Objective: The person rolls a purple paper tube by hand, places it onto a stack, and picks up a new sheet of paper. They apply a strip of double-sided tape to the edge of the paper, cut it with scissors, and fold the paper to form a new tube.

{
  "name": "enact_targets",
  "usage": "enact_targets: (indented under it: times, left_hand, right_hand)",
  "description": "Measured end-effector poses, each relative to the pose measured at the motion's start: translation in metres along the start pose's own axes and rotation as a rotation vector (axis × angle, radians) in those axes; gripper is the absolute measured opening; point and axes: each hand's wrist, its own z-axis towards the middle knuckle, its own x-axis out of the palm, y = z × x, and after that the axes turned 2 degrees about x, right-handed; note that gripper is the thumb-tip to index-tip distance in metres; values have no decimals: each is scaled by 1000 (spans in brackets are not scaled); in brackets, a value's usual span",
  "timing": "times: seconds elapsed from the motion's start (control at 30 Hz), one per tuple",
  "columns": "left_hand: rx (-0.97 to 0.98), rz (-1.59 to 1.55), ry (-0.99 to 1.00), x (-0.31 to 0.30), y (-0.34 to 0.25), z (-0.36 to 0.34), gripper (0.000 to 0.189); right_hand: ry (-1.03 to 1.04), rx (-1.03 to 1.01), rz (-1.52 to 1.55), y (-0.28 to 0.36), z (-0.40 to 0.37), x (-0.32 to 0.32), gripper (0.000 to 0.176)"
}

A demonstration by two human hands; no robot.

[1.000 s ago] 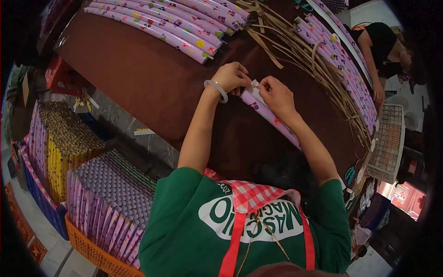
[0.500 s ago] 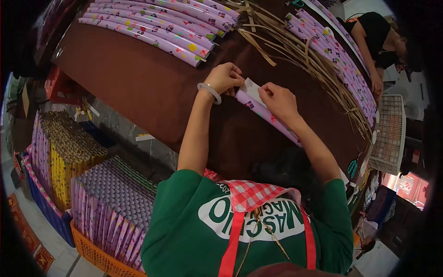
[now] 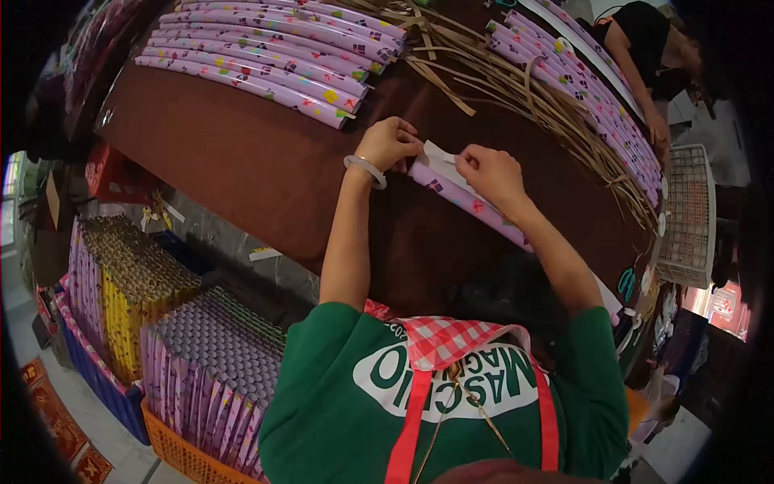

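In front of me a roll of purple patterned wrapping paper [image 3: 472, 205] lies slantwise on the brown tabletop. Its white underside [image 3: 440, 155] shows along the upper edge, between my hands. My left hand [image 3: 389, 143], with a pale bangle at the wrist, is closed at the roll's upper left end, fingertips at the paper's corner. My right hand [image 3: 492, 174] is closed in a pinch at the white edge, thumb and forefinger together. Its forearm passes over the lower right part of the roll.
Finished purple rolls [image 3: 250, 77] lie at the back left, more rolls [image 3: 580, 101] at the right beside brown strips [image 3: 516, 93]. Crates of upright rolls [image 3: 218, 347] stand at lower left. Teal scissors [image 3: 626, 282] sit at the right edge. Another person's arm [image 3: 641, 77] is at far right.
The view has shifted slightly. Both hands stay at the paper's upper end, and the white underside between them looks a little more stretched out and lower.
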Motion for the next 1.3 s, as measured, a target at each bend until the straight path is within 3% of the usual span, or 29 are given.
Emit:
enact_targets:
  times: [0.2,0.6,0.63,0.7,0.73,0.8,0.83,0.9,0.93,0.97,1.03,1.07,1.13,1.2,1.23,1.27,1.3]
  left_hand:
    - [34,28,-46,1,3,3,32]
    - [39,196,-146,0,2,5,28]
    - [77,171,-157,-1,10,9,27]
    - [11,218,-169,4,0,3,28]
    - [19,222,-167,-1,7,7,30]
    - [21,254,-167,4,3,5,30]
    - [17,279,-182,8,-1,3,30]
    - [4,331,-213,13,-6,-2,31]
    - [-5,360,-231,13,-8,-3,31]
    - [-15,389,-248,12,-9,-3,32]
    - [57,379,-245,1,10,6,30]
    - [171,351,-245,1,13,4,29]
    - [284,352,-287,-2,24,2,28]
    - [457,771,-499,1,25,-7,29]
    - [561,795,-657,40,1,-30,30]
    - [570,802,-646,52,-1,-40,30]
    - [698,831,-583,59,-3,-47,30]
  right_hand:
    - [-9,157,-8,-63,-79,-42,19]
    - [-477,536,-134,-251,-291,-104,18]
    - [-461,658,-181,-270,-314,-109,21]
    - [-508,717,-364,-314,-359,-113,23]
    - [-374,844,-351,-329,-379,-126,26]
    - [-389,1097,-462,-359,-416,-135,27]
    - [-480,1092,-532,-373,-435,-138,30]
    - [-521,1247,-430,-395,-462,-148,31]
    - [-374,1370,-362,-410,-471,-155,32]
    - [-377,1378,-354,-426,-478,-148,32]
    - [-638,1244,-297,-454,-490,-121,31]
    - [-783,1259,-122,-416,-465,-123,30]
    - [-1062,921,-251,-398,-438,-107,26]
    - [-1093,618,-356,-323,-394,-112,20]
    - [-1084,508,-309,-300,-377,-108,19]
    - [-1074,395,-262,-281,-361,-103,18]
    - [-1009,316,-311,-261,-347,-98,19]
